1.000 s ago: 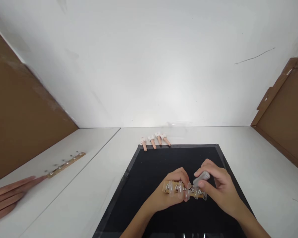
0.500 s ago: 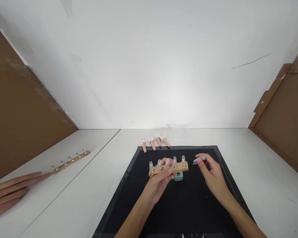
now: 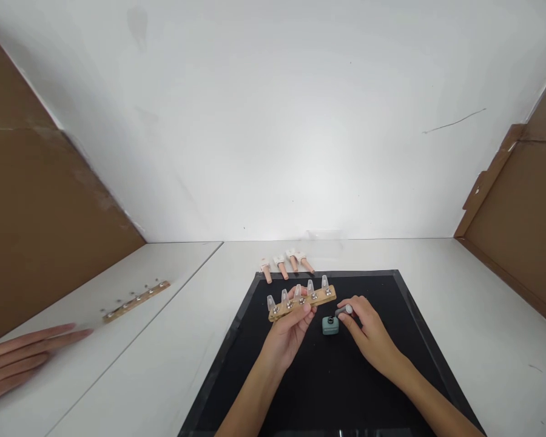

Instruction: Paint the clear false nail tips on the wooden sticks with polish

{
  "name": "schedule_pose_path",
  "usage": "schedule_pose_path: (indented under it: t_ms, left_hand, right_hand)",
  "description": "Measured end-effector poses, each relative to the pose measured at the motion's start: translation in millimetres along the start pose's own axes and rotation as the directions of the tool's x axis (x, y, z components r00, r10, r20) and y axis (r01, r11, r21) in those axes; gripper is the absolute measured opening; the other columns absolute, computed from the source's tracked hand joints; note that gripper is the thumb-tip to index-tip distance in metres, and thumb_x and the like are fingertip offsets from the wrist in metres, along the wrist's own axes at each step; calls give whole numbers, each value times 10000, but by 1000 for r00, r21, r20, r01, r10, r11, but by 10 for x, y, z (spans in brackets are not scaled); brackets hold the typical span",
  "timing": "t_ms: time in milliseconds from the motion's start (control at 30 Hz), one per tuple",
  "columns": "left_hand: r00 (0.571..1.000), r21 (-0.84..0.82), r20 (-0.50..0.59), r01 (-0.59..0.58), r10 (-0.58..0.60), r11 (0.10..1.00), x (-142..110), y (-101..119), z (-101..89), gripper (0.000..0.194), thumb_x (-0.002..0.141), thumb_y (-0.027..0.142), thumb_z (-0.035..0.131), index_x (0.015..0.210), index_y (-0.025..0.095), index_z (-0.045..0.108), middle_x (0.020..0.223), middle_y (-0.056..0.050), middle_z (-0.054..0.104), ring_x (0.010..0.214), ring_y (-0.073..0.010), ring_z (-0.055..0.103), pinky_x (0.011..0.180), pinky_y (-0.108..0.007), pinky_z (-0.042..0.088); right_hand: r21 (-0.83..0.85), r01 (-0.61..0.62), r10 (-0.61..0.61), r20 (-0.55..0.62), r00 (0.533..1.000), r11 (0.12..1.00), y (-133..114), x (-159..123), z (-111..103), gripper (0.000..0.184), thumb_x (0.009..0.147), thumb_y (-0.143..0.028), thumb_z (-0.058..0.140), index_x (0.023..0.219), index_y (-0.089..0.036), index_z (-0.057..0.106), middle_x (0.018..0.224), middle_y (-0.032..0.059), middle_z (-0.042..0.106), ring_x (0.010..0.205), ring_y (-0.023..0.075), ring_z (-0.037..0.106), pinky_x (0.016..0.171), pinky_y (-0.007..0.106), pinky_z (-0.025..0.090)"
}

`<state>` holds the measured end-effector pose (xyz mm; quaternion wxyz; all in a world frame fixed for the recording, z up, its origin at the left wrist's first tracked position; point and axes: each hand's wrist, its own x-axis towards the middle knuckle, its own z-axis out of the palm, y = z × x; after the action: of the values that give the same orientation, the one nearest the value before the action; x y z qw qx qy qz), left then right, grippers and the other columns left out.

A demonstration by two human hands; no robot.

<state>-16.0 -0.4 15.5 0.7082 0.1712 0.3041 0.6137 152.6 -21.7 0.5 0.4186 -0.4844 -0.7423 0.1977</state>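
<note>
My left hand [image 3: 291, 331] is closed on a wooden strip [image 3: 306, 303] above the black mat. Several clear false nail tips [image 3: 298, 294] stand upright along the strip, each beside a silvery round base. Between the thumb and fingers of my right hand [image 3: 368, 334] is a nail polish brush by its grey cap [image 3: 344, 311]. The brush end is down close to the mouth of a small teal nail polish bottle [image 3: 330, 326]; whether it touches the rim I cannot tell. The bottle stands open on the mat.
Several flesh-coloured model fingers with white bases [image 3: 293, 261] lie behind the black mat [image 3: 318, 388]. At left, a second wooden strip [image 3: 136, 300] with silvery bases rests near another person's hand [image 3: 31, 355]. Brown cardboard panels [image 3: 45, 200] flank the white table.
My right hand has moved left and down, bringing the brush from the strip's right end to the bottle. My left hand has shifted the strip slightly left, uncovering the bottle. The other person's hand has drawn back.
</note>
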Motion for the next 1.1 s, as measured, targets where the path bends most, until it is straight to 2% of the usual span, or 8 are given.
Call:
schedule_pose_path:
  t_ms: [200,333,533,700,867,967,1033,1100]
  left_hand:
    - [1000,26,19,-2,1,1000,-14,1,-34,528,526,7,781,986,202,610,781,22,659,586,-92,628,594,-179,553]
    - [991,104,135,-26,12,994,-40,5,-42,464,527,88,828,922,200,613,727,36,620,604,-88,599,634,-192,531]
    - [956,269,291,-46,-36,962,-115,14,-26,335,553,196,839,788,171,601,751,23,580,617,-82,547,588,-191,462]
    - [902,328,418,-40,-107,944,-150,3,-29,317,553,211,842,769,174,611,781,23,553,598,-74,523,534,-190,422]
    - [883,314,449,-17,-133,949,-157,-15,-46,341,523,181,847,756,177,598,781,27,537,585,-71,520,523,-193,408]
    - [884,323,442,-1,-149,947,-171,3,-26,355,505,177,850,741,173,584,765,28,536,575,-70,516,516,-192,406]
    - [889,328,432,5,-154,945,-186,23,-10,363,495,185,854,730,171,578,759,28,535,570,-70,518,507,-188,405]
    - [889,329,436,-9,-143,944,-205,43,-2,357,500,194,855,730,171,582,765,28,531,574,-70,523,501,-182,408]
  right_hand:
    - [-41,18,-16,44,999,999,-19,26,48,120,918,-173,485,918,-201,601,794,44,616,766,220,568,693,340,480]
    - [-66,18,-14,67,998,998,-4,62,133,106,892,-151,531,823,-199,596,761,38,607,746,220,550,694,348,468]
    - [-63,0,5,72,997,998,71,54,292,109,847,-142,579,761,-205,599,778,30,592,735,211,549,669,329,459]
    - [-36,-59,61,65,996,998,133,26,352,226,781,-38,542,629,-201,506,674,-23,475,609,157,478,549,255,407]
    - [-14,-105,106,98,990,994,148,44,403,274,731,16,533,565,-193,470,637,-46,382,562,132,414,491,226,358]
    - [5,-117,115,123,986,993,117,59,348,224,760,-16,548,611,-182,554,658,-40,398,581,136,437,507,236,385]
    - [27,-112,106,152,983,993,88,70,215,134,762,-56,597,734,-180,640,700,-30,442,612,142,478,546,250,428]
    - [49,-103,92,180,979,994,52,73,6,266,724,-82,669,962,-201,674,791,-10,507,684,156,531,626,278,477]
